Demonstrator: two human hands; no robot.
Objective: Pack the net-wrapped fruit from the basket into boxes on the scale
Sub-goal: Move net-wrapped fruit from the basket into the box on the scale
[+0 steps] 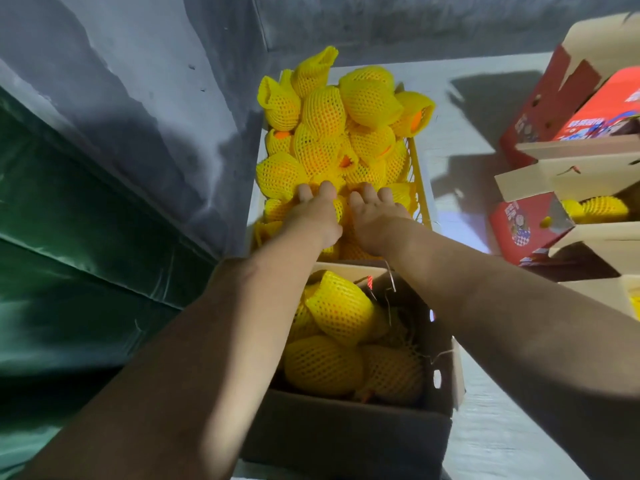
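A yellow basket (423,188) holds a heap of several oranges in yellow foam nets (346,133). Both my hands reach into its near part. My left hand (317,216) lies over a netted fruit with its fingers curled round it. My right hand (375,216) lies beside it on another netted fruit, fingers bent over it. Below my forearms an open cardboard box (446,368) holds several netted fruits (339,313). The scale under the box is hidden.
A grey wall and a green tarp (69,237) close off the left side. At the right stand red printed cartons (540,123) with open flaps, one holding netted fruit (602,209). The pale floor (460,209) shows between the basket and those cartons.
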